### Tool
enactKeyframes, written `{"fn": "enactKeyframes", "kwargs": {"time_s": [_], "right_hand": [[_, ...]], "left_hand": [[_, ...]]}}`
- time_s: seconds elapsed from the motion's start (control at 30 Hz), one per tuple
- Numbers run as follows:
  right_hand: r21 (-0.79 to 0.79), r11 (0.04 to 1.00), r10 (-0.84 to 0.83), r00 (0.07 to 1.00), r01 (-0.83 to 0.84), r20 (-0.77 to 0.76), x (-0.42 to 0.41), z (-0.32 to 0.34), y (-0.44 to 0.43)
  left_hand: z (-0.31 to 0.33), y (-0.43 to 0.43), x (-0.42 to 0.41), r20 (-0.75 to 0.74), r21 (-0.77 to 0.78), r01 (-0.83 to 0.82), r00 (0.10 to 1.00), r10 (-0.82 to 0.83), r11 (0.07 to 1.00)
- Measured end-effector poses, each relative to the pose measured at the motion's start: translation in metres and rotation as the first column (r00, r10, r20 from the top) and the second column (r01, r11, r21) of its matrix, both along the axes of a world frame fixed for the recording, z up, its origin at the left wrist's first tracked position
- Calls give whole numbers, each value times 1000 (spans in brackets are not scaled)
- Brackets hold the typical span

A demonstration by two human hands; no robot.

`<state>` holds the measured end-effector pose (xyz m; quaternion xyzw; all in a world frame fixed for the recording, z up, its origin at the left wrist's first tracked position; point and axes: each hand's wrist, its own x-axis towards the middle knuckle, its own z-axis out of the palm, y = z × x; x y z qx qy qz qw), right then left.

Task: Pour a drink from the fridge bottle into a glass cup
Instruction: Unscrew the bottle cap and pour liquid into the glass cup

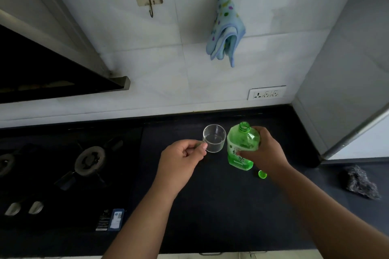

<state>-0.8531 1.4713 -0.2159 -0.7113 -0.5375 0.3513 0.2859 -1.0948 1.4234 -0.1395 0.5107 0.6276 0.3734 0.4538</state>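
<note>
Bottle [240,149], green, uncapped, stands roughly upright on the counter [210,206]. The right hand [265,151] wraps it from its right side, with fingers curled round the body. Cup [214,137], clear glass, sits just left of the bottle, between the two hands; touching or a hair apart, can't tell. The left hand [182,156] pinches the cup's handle, fingers curled. Cap [262,174], green, lies on the counter just beside the right wrist, near the bottle's base.
</note>
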Motion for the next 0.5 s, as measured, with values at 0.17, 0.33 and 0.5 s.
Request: {"fn": "enactKeyframes", "kwargs": {"time_s": [0.17,0.33,0.5], "right_hand": [[210,977,26,1000,-23,-7,4,63,0],[436,895,31,990,-88,137,2,124,-7],[574,786,43,947,-229,318,1,158,-11]], "left_hand": [[23,4,3,-10,30,32,999,-32,999],[58,5,4,-34,133,38,999,-33,990],[93,-6,2,-48,196,26,999,-17,980]]}}
